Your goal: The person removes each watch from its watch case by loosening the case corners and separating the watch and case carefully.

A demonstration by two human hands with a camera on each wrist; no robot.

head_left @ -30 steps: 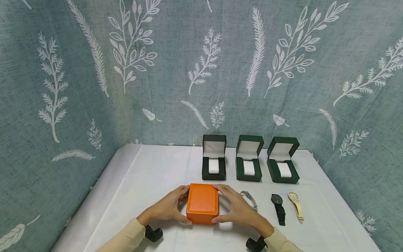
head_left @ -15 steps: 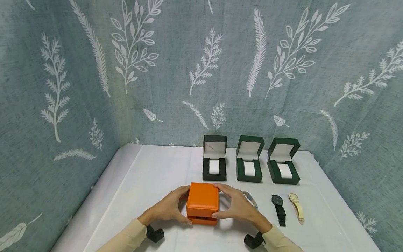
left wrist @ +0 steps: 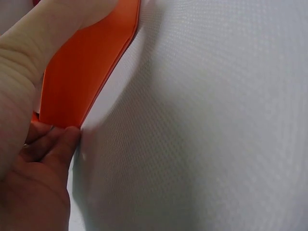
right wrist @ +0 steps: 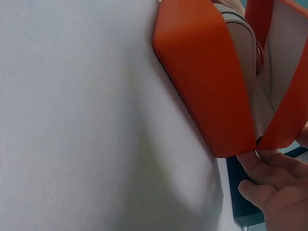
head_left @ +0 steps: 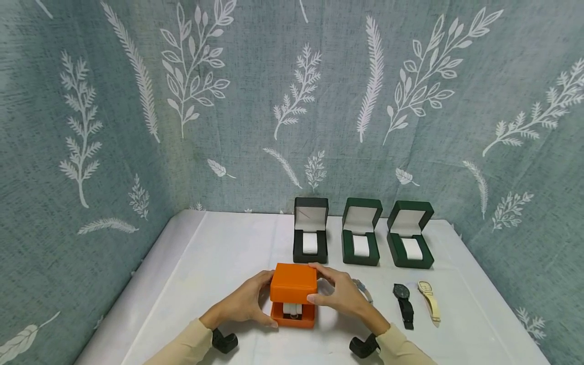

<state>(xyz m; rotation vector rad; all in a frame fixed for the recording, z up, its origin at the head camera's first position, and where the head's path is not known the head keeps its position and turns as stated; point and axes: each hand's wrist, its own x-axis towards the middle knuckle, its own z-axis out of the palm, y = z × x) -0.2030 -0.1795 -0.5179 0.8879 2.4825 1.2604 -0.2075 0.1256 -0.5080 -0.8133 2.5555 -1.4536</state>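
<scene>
An orange watch box (head_left: 293, 284) stands on the white table between both hands, its lid partly raised and tilted back. Through the front gap a pale cushion with a banded item on it (head_left: 292, 309) shows; the lid hides most of it. My left hand (head_left: 246, 300) grips the box's base from the left, thumb at the front corner and fingers at the back, as the left wrist view (left wrist: 48, 168) also has it. On the right side, my right hand (head_left: 344, 291) holds the lid, thumb at its front edge. The pale lining (right wrist: 284, 53) shows in the right wrist view.
Behind stand an open black watch box (head_left: 310, 256) and two open green ones, a middle one (head_left: 360, 257) and a right one (head_left: 412, 261), each with a white cushion. A grey-blue watch (head_left: 360, 286), a black watch (head_left: 403, 304) and a gold watch (head_left: 430, 301) lie to the right.
The orange box's lid was closed a second ago; it has risen with my right hand, and the gap at the front has widened. My left hand has stayed at the base.
</scene>
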